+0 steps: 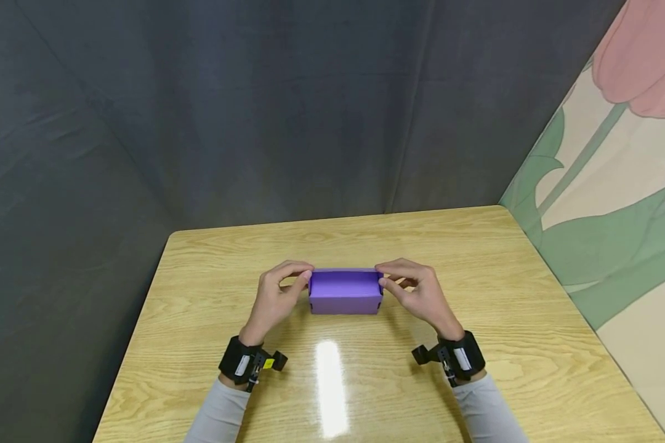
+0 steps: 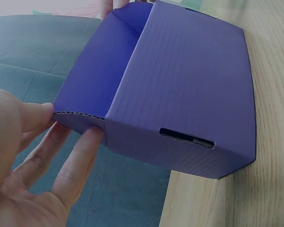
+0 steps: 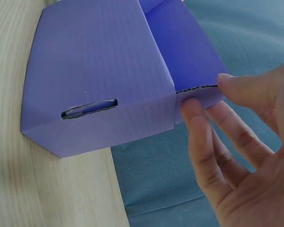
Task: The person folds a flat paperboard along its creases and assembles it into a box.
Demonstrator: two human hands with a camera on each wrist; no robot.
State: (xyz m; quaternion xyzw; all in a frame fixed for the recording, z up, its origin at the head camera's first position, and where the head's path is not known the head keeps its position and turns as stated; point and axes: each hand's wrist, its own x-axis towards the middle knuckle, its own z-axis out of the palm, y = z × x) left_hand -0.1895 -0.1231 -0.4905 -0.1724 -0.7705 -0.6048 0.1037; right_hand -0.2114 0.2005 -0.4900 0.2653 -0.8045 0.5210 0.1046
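A purple cardboard box (image 1: pixel 346 305) sits on the table with its long front side toward me. Its lid (image 2: pixel 99 66) stands partly raised, with the brighter purple inner face showing. At the left end, my left hand (image 1: pixel 276 296) holds the lid's corner, thumb on the edge and fingers against the side flap (image 2: pixel 80 122). My right hand (image 1: pixel 421 294) grips the opposite corner in the same way, fingertips on the right side flap (image 3: pixel 199 100). Narrow slots (image 3: pixel 90 109) are cut near the box's lower edges. The bottom of the box's inside is hidden.
The light wooden table (image 1: pixel 210 277) extends around the box, with a bright reflection (image 1: pixel 331 387) in front of it. A dark curtain (image 1: pixel 288 123) hangs behind and to the left. A wall with a painted tulip (image 1: pixel 643 61) rises on the right.
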